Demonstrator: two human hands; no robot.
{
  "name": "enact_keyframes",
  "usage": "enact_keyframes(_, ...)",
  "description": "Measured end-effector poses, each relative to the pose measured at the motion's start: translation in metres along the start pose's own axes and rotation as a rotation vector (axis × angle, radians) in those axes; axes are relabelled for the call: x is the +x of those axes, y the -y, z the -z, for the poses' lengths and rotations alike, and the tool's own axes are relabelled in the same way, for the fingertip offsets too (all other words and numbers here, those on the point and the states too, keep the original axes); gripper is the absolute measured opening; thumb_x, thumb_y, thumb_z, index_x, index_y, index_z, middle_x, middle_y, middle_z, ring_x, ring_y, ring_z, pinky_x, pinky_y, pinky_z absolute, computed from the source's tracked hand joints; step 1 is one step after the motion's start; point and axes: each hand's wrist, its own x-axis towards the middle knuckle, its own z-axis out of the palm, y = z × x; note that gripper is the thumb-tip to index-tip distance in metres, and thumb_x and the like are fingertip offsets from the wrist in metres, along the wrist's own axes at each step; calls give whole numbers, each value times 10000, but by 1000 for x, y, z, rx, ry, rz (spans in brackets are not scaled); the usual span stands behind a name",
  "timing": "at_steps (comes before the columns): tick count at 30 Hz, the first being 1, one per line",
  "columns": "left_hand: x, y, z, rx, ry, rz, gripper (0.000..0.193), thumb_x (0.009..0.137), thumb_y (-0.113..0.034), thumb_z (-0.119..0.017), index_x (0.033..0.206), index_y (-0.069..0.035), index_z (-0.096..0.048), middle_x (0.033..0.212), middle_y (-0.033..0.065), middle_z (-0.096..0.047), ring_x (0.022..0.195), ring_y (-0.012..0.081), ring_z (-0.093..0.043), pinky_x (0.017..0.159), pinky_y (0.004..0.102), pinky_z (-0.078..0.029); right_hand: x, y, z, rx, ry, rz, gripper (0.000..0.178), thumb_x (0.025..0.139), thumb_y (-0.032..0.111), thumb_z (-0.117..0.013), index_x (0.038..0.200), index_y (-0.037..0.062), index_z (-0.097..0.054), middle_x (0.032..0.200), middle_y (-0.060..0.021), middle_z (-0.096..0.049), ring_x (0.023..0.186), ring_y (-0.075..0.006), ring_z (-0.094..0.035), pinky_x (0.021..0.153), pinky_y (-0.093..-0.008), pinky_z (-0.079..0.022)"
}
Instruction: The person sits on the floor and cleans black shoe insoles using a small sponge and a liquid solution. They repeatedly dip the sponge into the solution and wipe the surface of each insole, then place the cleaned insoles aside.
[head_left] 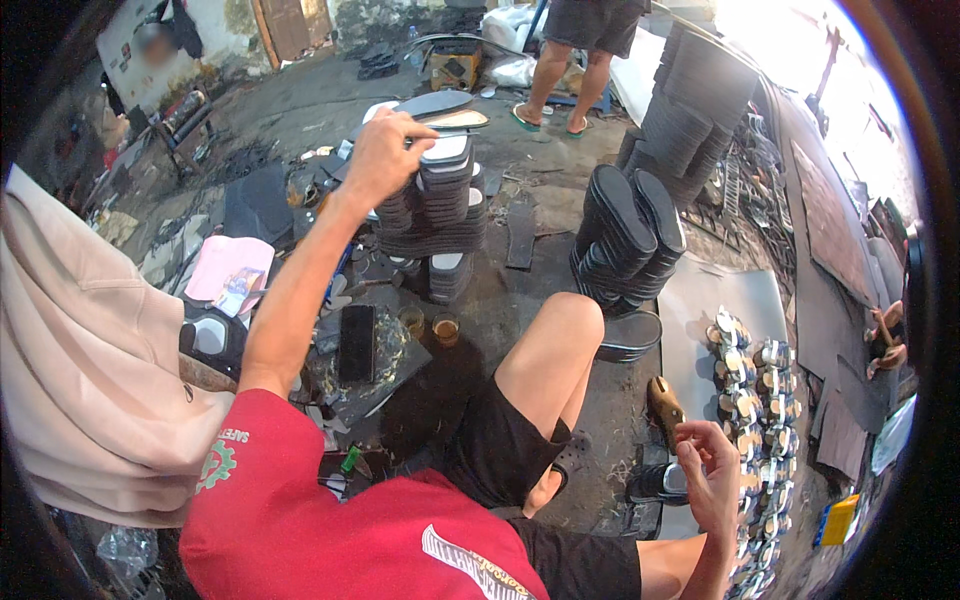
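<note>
My left hand (388, 155) reaches out over a tall stack of dark shoe soles (430, 215), some with white tops. Its fingers are bent and a gap shows between thumb and forefinger. The fingertips lie over the edge of a white-topped sole (447, 150); whether they touch it I cannot tell. Just behind lie a loose dark sole (435, 103) and a tan-edged one (458, 119). At the lower right my right hand (712, 475) is raised, fingers loosely curled and apart, holding nothing visible. Beside it are a dark sandal (662, 483) and a brown shoe last (664, 408).
Rows of strapped sandals (742, 405) line a grey sheet (735, 292) on the right. Black soles (618, 225) stand bundled ahead. A phone (357, 343) and a glass of brown drink (446, 328) are near my knee. Another person's legs (570, 75) stand at the back.
</note>
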Motion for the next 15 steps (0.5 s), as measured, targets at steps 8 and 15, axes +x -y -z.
enact_keyframes(8, -1, 52, -19, 195, 32, 70, 232, 904, -238, -818, 1085, -101, -867, 1032, 130, -796, 1067, 347, -643, 952, 453, -526, -14, -25, 4, 34, -6, -47, 192, 1030, 109, -714, 1176, -14, -740, 964, -72, -748, 848, -98, -659, 785, -273, -541)
enact_keyframes(15, -10, -133, 1, -616, -79, 97, 174, 930, -111, -775, 1089, -69, -833, 1063, 109, -804, 964, 228, -739, 893, 379, -560, -20, -16, 2, 61, -19, -104, 191, 1030, 109, -720, 1170, -20, -737, 954, -64, -745, 854, -87, -653, 770, -255, -535)
